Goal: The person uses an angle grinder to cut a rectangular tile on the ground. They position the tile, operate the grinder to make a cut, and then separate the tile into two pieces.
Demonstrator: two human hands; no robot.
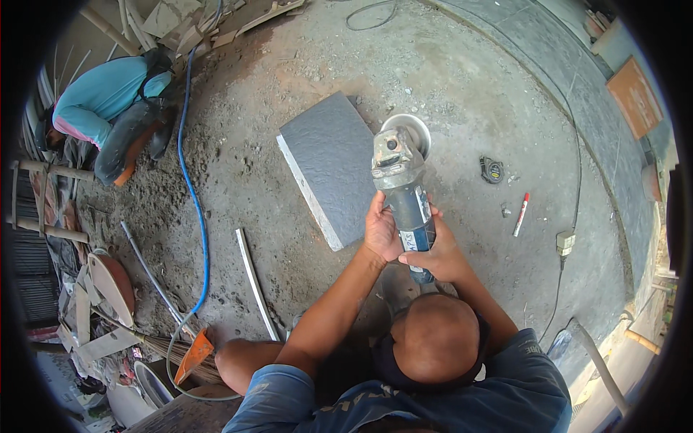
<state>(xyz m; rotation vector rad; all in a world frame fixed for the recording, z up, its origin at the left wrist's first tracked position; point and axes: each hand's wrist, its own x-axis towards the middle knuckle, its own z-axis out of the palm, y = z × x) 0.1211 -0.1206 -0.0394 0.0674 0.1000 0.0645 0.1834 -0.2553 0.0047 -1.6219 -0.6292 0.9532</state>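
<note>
Both my hands are on an angle grinder [413,213], its dusty metal head pointing away from me. My left hand [382,229] supports the left side of the body with the palm turned up. Lower down, my right hand [440,252] wraps round the right side, thumb across the body. The round pale disc [416,130] shows at the far end, just right of a dark grey tile [328,169]. That tile lies on the floor with a pale edge along its left side. Whether the disc spins, I cannot tell.
Rightward lie a tape measure [491,170], a red-capped marker [521,214] and a cable connector [565,243]. A narrow pale strip [256,283] and blue hose [195,195] lie leftward. Another person [112,101] crouches at far left near rubble. Broken boards [173,22] lie behind.
</note>
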